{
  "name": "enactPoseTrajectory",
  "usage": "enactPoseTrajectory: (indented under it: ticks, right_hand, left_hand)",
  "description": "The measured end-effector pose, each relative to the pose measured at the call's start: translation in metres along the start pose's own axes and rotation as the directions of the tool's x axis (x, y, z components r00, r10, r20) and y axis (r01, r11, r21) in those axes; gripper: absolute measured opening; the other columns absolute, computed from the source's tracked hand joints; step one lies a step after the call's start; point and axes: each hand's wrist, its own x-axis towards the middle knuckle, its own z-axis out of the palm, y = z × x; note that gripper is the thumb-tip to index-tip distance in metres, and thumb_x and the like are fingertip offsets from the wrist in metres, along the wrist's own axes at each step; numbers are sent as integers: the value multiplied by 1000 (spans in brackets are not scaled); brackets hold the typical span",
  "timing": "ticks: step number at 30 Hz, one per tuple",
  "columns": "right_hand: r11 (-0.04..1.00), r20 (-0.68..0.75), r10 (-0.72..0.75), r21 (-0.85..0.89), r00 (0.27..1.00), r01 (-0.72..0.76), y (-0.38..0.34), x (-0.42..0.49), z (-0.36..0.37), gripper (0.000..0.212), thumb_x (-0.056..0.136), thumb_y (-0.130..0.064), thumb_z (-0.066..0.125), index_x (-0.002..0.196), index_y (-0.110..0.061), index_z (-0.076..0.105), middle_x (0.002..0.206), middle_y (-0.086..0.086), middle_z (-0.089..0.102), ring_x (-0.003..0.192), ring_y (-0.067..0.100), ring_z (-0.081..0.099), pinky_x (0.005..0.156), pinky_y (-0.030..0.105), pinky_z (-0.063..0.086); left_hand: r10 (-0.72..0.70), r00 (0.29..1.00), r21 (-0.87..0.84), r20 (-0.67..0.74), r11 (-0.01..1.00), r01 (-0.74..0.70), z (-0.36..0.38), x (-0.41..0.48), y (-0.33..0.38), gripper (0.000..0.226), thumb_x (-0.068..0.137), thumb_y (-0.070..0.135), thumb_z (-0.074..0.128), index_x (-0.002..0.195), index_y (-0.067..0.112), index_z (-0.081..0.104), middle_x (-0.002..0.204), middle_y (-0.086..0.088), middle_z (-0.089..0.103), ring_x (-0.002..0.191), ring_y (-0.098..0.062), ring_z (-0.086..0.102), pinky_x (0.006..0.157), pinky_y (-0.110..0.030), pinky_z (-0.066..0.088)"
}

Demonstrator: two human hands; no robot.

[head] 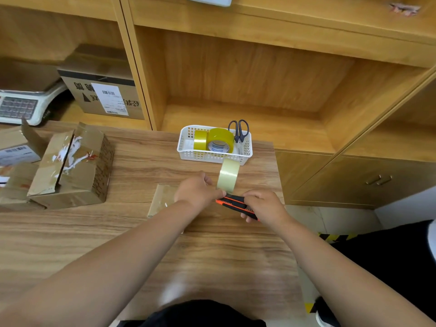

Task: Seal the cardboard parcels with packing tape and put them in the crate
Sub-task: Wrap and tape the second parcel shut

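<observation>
On the wooden counter (212,256), right grip (264,206) clenching orange-black utility knife (232,201) could nick left grip (198,191) at ten o'clock, pinching pale tape roll (228,174).

1. Warm, even indoor light fills the scene; it is bright overall, and the left recess of the shelves (236,74) is dimmer.
2. Shadows are soft and faint.
3. A pale glare patch sits on the desk (212,256) near the bottom edge, and white glints show on the taped box (70,166).
4. The centre is sharp: the left hand (198,192), right hand (265,206), tape strip (227,177) and cutter (236,202) have crisp edges.
5. Wide-angle distortion bends and tilts the shelf edges towards the sides; the corners and the near forearms look soft.
</observation>
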Motion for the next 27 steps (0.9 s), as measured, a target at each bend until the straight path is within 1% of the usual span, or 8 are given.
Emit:
enactPoseTrajectory:
  ticks: [2, 5, 9, 13, 17, 21, 24, 27]
  right_hand:
    - [995, 12, 52, 90, 999, -53, 1, 7, 1, 28, 85, -3, 41, 87, 8, 67, 63, 19, 63, 47, 19, 56, 52, 28, 48]
    - [972, 42, 140, 183, 989, -146, 4, 16, 0, 26, 82, -2, 43, 89, 10, 66, 61, 18, 64, 48, 21, 54, 51, 26, 43]
    - [962, 17, 163, 220, 987, -162, 17, 32, -1, 16, 82, -1, 49, 80, 1, 65, 54, 6, 56, 44, 16, 50, 42, 21, 34]
    - [959, -22, 214, 195, 977, -206, 34, 51, -1, 20, 84, -2, 45, 65, -8, 49, 52, 4, 41, 46, 18, 37, 41, 20, 25]
    - [981, -36, 150, 132, 988, -144, 54, 64, 11, 22, 90, -5, 45, 76, -8, 61, 51, 0, 49, 45, 16, 44, 40, 19, 33]
    - [991, -82, 109, 86, 991, -102, 73, 76, 26, 21, 91, 1, 48, 93, -8, 67, 67, 7, 57, 51, 20, 51, 42, 21, 39]
    - [998, -114, 37, -47, 993, -43, 79, 84, 36, 24, 90, 0, 52, 96, -15, 69, 80, 7, 64, 70, 21, 58, 56, 25, 43]
    - [994, -128, 30, -102, 991, -43, 82, 89, 44, 23, 89, -5, 55, 104, -13, 72, 90, 2, 67, 86, 18, 60, 70, 23, 39]
  left_hand:
    - [-18, 1000, -35, 2, 999, 18, 1, 7, 1, 34, 65, 47, 78, 83, 30, 55, 88, 7, 60, 96, -17, 58, 72, -28, 46]
    - [-35, 999, -90, 20, 995, 36, 4, 18, 0, 28, 66, 43, 80, 74, 32, 56, 90, 8, 63, 101, -17, 58, 79, -28, 47]
    - [-15, 999, -143, -52, 990, 7, 1, 28, 0, 14, 78, 26, 72, 70, 27, 60, 76, 14, 62, 92, -15, 63, 72, -24, 45]
    - [54, 979, -122, -198, 989, -79, -9, 32, 8, 15, 86, 16, 55, 78, 23, 66, 80, 10, 65, 84, -16, 62, 70, -26, 46]
    - [25, 968, -203, -248, 976, -77, -16, 38, 8, 18, 88, 15, 52, 87, 21, 69, 78, 11, 64, 75, -15, 60, 66, -25, 48]
    - [-31, 958, -317, -286, 946, -64, -24, 40, 0, 17, 89, 15, 53, 88, 23, 67, 71, 12, 59, 54, -5, 49, 52, -21, 38]
    - [-63, 947, -374, -316, 925, -63, -29, 40, -8, 19, 88, 12, 53, 87, 23, 68, 70, 9, 59, 52, -6, 46, 51, -21, 38]
    - [-86, 933, -399, -350, 915, -65, -36, 40, -18, 20, 88, 10, 53, 88, 23, 68, 66, 11, 55, 51, -6, 45, 54, -23, 38]
